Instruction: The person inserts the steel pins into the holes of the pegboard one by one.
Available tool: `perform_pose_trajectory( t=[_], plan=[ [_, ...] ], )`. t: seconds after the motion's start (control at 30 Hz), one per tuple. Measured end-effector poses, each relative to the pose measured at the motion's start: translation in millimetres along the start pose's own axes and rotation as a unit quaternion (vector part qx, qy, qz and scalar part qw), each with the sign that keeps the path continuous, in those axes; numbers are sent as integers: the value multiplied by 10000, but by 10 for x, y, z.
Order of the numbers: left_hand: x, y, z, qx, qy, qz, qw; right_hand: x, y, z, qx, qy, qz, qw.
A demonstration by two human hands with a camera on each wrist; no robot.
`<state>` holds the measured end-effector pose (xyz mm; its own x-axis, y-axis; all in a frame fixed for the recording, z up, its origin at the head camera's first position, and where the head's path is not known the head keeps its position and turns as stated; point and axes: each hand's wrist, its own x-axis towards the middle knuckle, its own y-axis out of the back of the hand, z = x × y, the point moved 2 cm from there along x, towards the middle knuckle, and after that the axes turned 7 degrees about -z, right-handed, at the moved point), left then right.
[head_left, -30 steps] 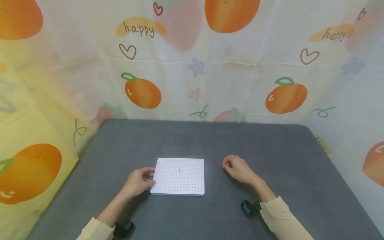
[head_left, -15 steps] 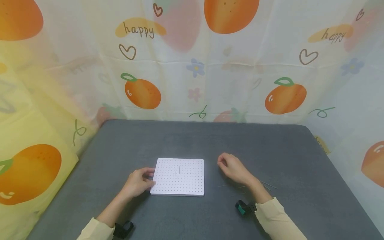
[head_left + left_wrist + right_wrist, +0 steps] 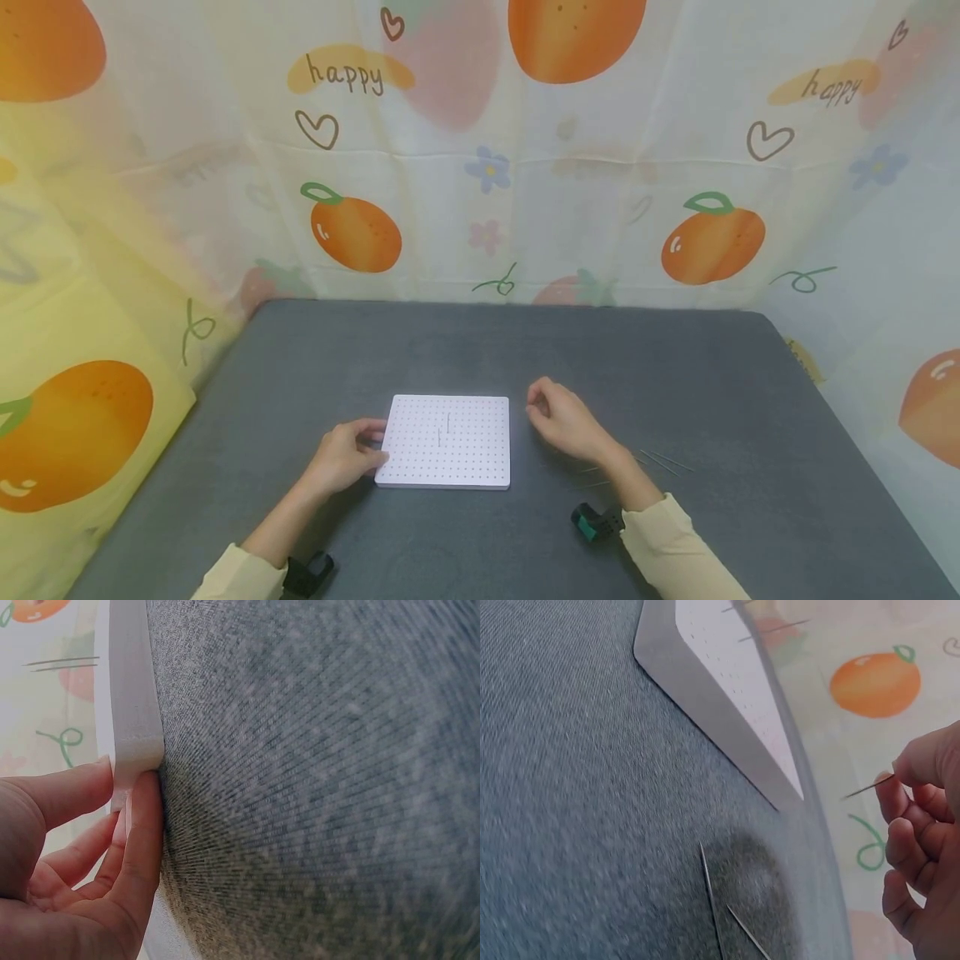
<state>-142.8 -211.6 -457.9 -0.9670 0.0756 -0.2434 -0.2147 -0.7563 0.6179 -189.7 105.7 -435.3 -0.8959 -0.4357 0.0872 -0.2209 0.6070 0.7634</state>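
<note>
A white board with rows of small holes [image 3: 480, 458] lies on the grey table. My left hand [image 3: 345, 457] grips its left edge; thumb and fingers hold it near a corner in the left wrist view. Two thin needles [image 3: 439, 437] stand upright in the board, left of its middle. To the right of the board, my right hand [image 3: 566, 418] hovers, pinching a single thin needle [image 3: 870, 787] between thumb and index finger. The needle's pointed end sticks out toward the board in the right wrist view. The other right fingers are curled.
Several loose needles [image 3: 667, 461] lie on the grey tabletop [image 3: 637, 358] beside and under the right forearm. Each wrist wears a black camera mount [image 3: 596, 523]. A fruit-printed curtain [image 3: 442, 167] hangs behind the table and along its sides.
My right hand has moved left, closer to the board's right edge, uncovering more loose needles on the table. The left hand and the board have stayed in place.
</note>
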Motion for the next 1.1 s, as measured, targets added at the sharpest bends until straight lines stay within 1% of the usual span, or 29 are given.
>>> perform_pose_trajectory(
  t=[0.27, 0.43, 0.67, 0.93, 1.1],
  plan=[
    [-5, 15, 23, -15, 104, -61, 9999, 6, -93, -36, 254, -29, 119, 9996],
    [0, 18, 25, 0, 117, -72, 9999, 7, -131, -91, 314, 116, 196, 9992],
    [3, 21, 22, 73, 91, -63, 9999, 18, -196, -177, 331, 227, 235, 9989],
    [8, 20, 8, 79, 47, -66, 9999, 49, -299, -277, 224, 316, 289, 9988],
    [4, 18, 12, 38, 45, -65, 10000, 59, -373, -348, 282, 350, 309, 9985]
  ],
)
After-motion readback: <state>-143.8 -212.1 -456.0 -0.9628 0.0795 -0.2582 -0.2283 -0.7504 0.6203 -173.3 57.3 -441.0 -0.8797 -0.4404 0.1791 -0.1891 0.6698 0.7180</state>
